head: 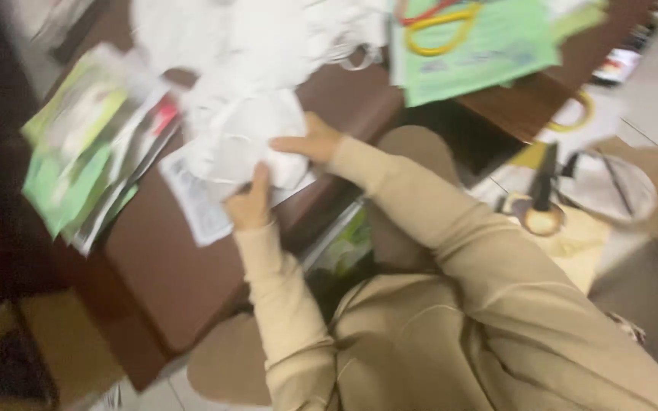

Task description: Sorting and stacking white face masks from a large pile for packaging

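White bag (pixel 249 141), blurred, seemingly held, both hands

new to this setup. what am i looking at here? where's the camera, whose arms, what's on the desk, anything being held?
There is no machine here: this is one picture from a camera worn on a person's head, looking down at their own two arms in beige sleeves. The view is tilted and blurred by motion.

The left hand and the right hand are both on a crumpled white plastic bag, which lies on a dark brown desk. The fingers seem to pinch it, but the blur hides the exact grip. A printed sheet lies under the bag.

To the left sits a stack of green and white leaflets. At the top is more white plastic, and beside it a green bag with red and yellow handles. Bags and clutter lie on the floor to the right.
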